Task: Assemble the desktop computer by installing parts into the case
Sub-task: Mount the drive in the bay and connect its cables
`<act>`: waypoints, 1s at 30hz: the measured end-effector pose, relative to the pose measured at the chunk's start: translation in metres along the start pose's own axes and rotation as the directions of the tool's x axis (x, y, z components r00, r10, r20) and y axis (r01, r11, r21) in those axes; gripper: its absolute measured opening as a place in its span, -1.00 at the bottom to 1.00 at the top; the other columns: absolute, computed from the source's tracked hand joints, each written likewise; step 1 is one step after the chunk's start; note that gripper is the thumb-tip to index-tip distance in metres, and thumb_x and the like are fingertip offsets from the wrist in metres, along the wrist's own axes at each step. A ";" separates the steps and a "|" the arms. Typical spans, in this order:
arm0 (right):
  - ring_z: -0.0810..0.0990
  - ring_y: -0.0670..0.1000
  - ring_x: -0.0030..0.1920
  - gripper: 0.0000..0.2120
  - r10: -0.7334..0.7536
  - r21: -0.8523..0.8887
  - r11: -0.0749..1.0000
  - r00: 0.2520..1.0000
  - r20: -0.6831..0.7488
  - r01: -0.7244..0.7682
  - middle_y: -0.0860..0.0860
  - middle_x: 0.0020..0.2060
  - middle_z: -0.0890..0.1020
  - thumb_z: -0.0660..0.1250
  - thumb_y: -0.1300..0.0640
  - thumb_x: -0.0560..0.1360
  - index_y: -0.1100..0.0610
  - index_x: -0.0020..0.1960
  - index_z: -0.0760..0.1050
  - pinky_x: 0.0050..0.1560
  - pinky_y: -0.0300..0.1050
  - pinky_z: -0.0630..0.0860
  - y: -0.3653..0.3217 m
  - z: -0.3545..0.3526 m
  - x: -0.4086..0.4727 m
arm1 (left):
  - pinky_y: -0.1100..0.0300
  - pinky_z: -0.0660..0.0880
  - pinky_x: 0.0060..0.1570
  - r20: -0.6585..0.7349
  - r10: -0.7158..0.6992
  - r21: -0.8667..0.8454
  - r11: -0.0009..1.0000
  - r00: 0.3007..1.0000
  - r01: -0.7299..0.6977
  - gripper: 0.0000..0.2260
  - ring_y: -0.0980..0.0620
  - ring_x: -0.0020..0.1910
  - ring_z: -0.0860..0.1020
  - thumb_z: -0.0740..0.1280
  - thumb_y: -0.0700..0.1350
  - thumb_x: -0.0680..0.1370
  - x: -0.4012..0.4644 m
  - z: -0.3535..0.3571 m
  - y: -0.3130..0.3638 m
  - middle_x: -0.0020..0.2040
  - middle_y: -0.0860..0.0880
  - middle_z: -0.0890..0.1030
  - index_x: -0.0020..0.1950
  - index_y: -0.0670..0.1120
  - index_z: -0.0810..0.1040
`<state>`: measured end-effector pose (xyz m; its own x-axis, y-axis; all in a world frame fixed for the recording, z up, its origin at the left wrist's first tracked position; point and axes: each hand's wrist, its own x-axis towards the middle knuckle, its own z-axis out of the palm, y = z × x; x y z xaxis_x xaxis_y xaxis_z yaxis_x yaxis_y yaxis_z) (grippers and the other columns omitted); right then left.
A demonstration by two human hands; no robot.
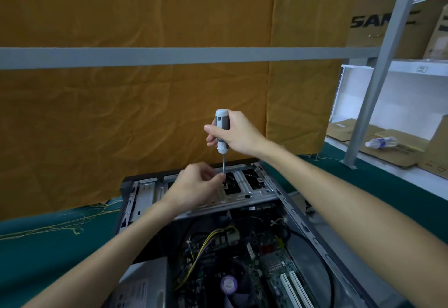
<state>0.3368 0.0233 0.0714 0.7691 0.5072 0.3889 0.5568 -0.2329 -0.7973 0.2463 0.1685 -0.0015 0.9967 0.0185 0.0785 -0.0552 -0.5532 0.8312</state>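
Right grip (238, 132) clutched an upright screwdriver (221, 129), left grip (196, 184) pinching its tip over the case (312, 230) on a green-clothed desk (48, 254) before orange fabric (135, 104).

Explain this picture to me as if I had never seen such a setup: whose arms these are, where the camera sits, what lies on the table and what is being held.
There is no machine here: a person works with two bare hands, and the one picture comes from a camera worn on their head, looking forward and down.

On the green cloth-covered table lies an open grey metal desktop computer case, with a green circuit board, yellow and black wires and a round cooling fan inside.

The right hand grips a grey and white screwdriver, held upright with its tip down at the silver metal drive bracket at the case's far end. The left hand pinches near that tip, probably steadying a screw, though it is too small to see.

Behind hangs an orange-brown cloth; at right, shelves hold flattened cardboard and a plastic bottle.
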 end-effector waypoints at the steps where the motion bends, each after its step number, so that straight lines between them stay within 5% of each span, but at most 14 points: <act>1: 0.76 0.06 -0.18 -0.81 -0.010 -0.004 1.000 0.999 -0.045 0.009 0.11 -0.19 0.73 0.42 0.09 0.60 0.21 -0.02 0.52 -0.02 0.08 0.70 0.002 0.002 -0.001 | 0.19 0.55 -0.22 -0.120 0.098 0.066 0.994 0.988 -0.091 -0.78 0.12 -0.19 0.64 0.43 0.14 0.56 0.008 0.003 -0.002 -0.13 0.04 0.68 0.02 -0.01 0.62; 5: 0.76 0.06 -0.19 -0.78 0.011 0.021 1.000 0.994 -0.107 -0.009 0.12 -0.16 0.73 0.44 0.07 0.59 0.22 0.01 0.51 -0.06 0.03 0.70 0.004 0.007 -0.002 | 0.18 0.55 -0.22 -0.164 0.313 0.186 0.941 0.935 -0.283 -0.82 0.14 -0.26 0.59 0.47 0.08 0.55 0.031 0.014 -0.009 -0.26 0.08 0.65 -0.13 0.00 0.63; 10: 0.72 0.10 0.09 -0.82 0.072 0.332 0.939 0.996 0.054 -0.086 0.16 0.08 0.70 0.32 0.20 0.65 0.22 0.23 0.52 0.20 0.07 0.64 0.001 -0.003 -0.003 | 0.16 0.46 -0.31 -0.160 0.433 0.170 0.897 0.887 -0.408 -0.73 0.07 -0.37 0.52 0.36 -0.01 0.64 0.039 0.018 -0.022 -0.36 0.07 0.63 -0.24 0.01 0.65; 14: 0.76 0.01 -0.14 -0.82 -0.118 -0.005 0.993 0.970 -0.214 0.120 0.09 -0.12 0.73 0.42 0.11 0.60 0.24 0.06 0.60 -0.01 0.13 0.70 0.013 0.002 -0.011 | 0.09 0.52 -0.29 -0.155 0.417 0.141 0.907 0.896 -0.398 -0.73 0.01 -0.35 0.57 0.33 -0.06 0.66 0.042 0.021 -0.019 -0.33 0.07 0.65 -0.23 0.01 0.64; 16: 0.75 0.00 -0.22 -0.78 -0.161 -0.025 0.987 0.940 -0.301 0.161 0.06 -0.19 0.72 0.49 0.07 0.55 0.24 -0.02 0.60 -0.12 0.13 0.71 0.017 0.006 -0.012 | 0.13 0.51 -0.29 -0.139 0.434 0.117 0.900 0.890 -0.420 -0.74 0.05 -0.34 0.58 0.32 -0.08 0.66 0.040 0.022 -0.019 -0.31 0.13 0.64 -0.22 0.03 0.63; 18: 0.75 0.06 -0.22 -0.74 -0.095 0.087 0.989 0.973 -0.211 0.116 0.11 -0.21 0.71 0.54 0.08 0.51 0.25 -0.09 0.55 -0.12 0.11 0.71 0.015 -0.001 -0.006 | 0.07 0.56 -0.25 -0.112 0.445 0.096 0.895 0.889 -0.436 -0.77 0.04 -0.29 0.60 0.31 -0.08 0.67 0.038 0.022 -0.021 -0.26 0.12 0.66 -0.17 0.03 0.63; 20: 0.72 0.13 -0.11 -0.81 0.041 0.329 0.941 0.994 0.099 -0.072 0.15 -0.16 0.70 0.49 0.11 0.52 0.18 -0.14 0.53 0.02 0.08 0.66 0.005 -0.013 0.001 | -0.01 0.59 -0.17 -0.085 0.442 0.081 0.896 0.893 -0.436 -0.80 -0.01 -0.23 0.62 0.31 -0.06 0.67 0.038 0.021 -0.021 -0.21 0.08 0.69 -0.12 0.00 0.66; 22: 0.68 0.15 -0.10 -0.80 0.091 0.471 0.840 0.926 0.367 -0.269 0.17 -0.16 0.67 0.39 0.13 0.57 0.14 -0.21 0.52 0.09 0.07 0.61 -0.001 -0.017 0.006 | 0.00 0.59 -0.13 -0.079 0.431 0.050 0.902 0.899 -0.429 -0.80 -0.01 -0.19 0.64 0.32 -0.04 0.67 0.039 0.019 -0.022 -0.18 0.08 0.70 -0.08 -0.01 0.68; 23: 0.64 0.11 -0.23 -0.73 0.106 0.470 0.834 0.921 0.376 -0.288 0.14 -0.27 0.63 0.35 0.14 0.59 0.14 -0.28 0.49 -0.04 0.01 0.60 -0.001 -0.013 0.007 | 0.02 0.59 -0.13 -0.082 0.424 0.031 0.906 0.902 -0.423 -0.80 0.00 -0.18 0.64 0.32 -0.04 0.67 0.038 0.019 -0.023 -0.17 0.07 0.71 -0.08 -0.01 0.69; 25: 0.40 0.01 -0.52 -0.61 0.125 0.470 0.848 0.954 0.272 -0.245 0.04 -0.51 0.44 0.32 0.20 0.59 0.12 -0.40 0.37 -0.40 -0.13 0.42 0.002 0.002 0.010 | 0.04 0.58 -0.15 -0.092 0.414 0.026 0.910 0.905 -0.414 -0.80 0.00 -0.19 0.65 0.31 -0.01 0.67 0.038 0.018 -0.025 -0.18 0.07 0.71 -0.06 0.01 0.70; 28: 0.20 -0.04 -0.62 -0.56 0.123 0.501 0.855 0.991 0.058 -0.136 0.00 -0.61 0.29 0.27 0.30 0.57 0.12 -0.46 0.29 -0.54 -0.23 0.22 0.009 0.018 0.010 | 0.21 0.57 -0.09 0.017 0.371 0.057 0.927 0.928 -0.371 -0.83 0.19 -0.13 0.65 0.39 0.06 0.61 0.037 0.017 -0.029 -0.10 0.14 0.71 0.13 0.03 0.67; 30: 0.19 -0.04 -0.63 -0.56 0.118 0.515 0.851 0.993 0.008 -0.105 -0.01 -0.61 0.28 0.27 0.31 0.55 0.11 -0.47 0.30 -0.54 -0.25 0.21 0.011 0.019 0.009 | 0.43 0.46 0.08 0.156 0.321 0.188 0.919 0.934 -0.347 -0.42 0.29 0.10 0.56 0.47 0.27 0.47 0.032 0.018 -0.031 0.15 0.21 0.62 0.41 0.06 0.51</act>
<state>0.3442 0.0410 0.0571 0.8268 0.4831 0.2883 0.2310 0.1757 -0.9570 0.2806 0.1711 -0.0348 0.9225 -0.2904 0.2542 -0.3857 -0.6712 0.6330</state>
